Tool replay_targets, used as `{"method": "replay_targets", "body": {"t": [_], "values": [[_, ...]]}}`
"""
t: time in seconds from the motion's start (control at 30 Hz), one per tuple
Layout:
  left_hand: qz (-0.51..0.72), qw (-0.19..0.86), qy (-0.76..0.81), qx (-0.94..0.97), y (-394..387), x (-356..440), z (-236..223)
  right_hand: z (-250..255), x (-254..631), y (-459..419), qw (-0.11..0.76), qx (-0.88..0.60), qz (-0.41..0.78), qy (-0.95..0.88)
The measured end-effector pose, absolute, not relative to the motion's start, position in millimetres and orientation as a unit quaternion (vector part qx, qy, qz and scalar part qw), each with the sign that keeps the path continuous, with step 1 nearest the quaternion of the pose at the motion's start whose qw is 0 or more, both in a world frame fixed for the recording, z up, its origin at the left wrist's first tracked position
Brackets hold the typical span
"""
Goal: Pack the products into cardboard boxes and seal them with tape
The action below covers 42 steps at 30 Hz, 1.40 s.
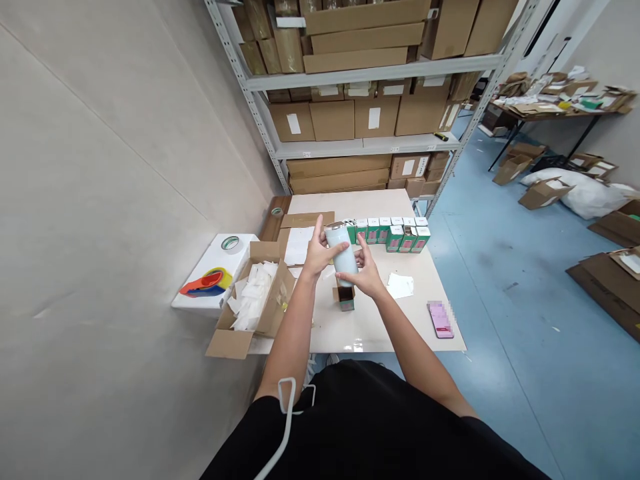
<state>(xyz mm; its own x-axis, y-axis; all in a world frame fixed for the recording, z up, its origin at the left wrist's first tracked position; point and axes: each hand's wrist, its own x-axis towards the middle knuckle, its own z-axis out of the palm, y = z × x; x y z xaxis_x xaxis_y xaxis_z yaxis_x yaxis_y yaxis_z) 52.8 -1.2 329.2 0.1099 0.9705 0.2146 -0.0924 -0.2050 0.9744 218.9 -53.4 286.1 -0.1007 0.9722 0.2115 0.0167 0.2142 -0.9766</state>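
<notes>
A pale blue tumbler (341, 250) with a metallic top is held tilted above the table, between both hands. My left hand (319, 252) grips its upper left side, thumb across the front and index finger pointing up. On its lower right side, my right hand (367, 272) presses with the thumb near the base. Just beneath it stands a small box (347, 304) with its top flaps open and a dark inside. Several green and white boxes (394, 237) with pink pictures stand in rows beyond my right hand.
A carton (286, 293) of white packets stands at the left, beside a tape dispenser (207, 283) and a tape roll (231, 244). White paper (401, 285) and a phone (440, 320) lie at the right of the table (385, 333). A shelf of cartons (333, 120) rises behind.
</notes>
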Motion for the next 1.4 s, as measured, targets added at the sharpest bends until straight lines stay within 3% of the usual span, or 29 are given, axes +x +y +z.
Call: {"method": "replay_targets", "body": {"t": [0.17, 0.67, 1.1, 1.27, 1.4], "values": [[0.535, 0.517, 0.379, 0.550, 0, 53, 325, 285, 218, -52, 0.482, -0.396, 0.514, -0.589], [0.546, 0.487, 0.438, 0.522, 9, 56, 311, 269, 205, -48, 0.528, -0.454, 0.461, -0.550], [0.533, 0.517, 0.429, 0.516, 6, 57, 292, 257, 207, -40, 0.496, -0.405, 0.556, -0.530], [0.537, 0.390, 0.507, 0.550, 3, 53, 286, 228, 208, -35, 0.461, -0.490, 0.513, -0.534], [0.398, 0.261, 0.621, 0.623, -5, 57, 285, 201, 200, -37, 0.406, -0.602, 0.400, -0.559]]}}
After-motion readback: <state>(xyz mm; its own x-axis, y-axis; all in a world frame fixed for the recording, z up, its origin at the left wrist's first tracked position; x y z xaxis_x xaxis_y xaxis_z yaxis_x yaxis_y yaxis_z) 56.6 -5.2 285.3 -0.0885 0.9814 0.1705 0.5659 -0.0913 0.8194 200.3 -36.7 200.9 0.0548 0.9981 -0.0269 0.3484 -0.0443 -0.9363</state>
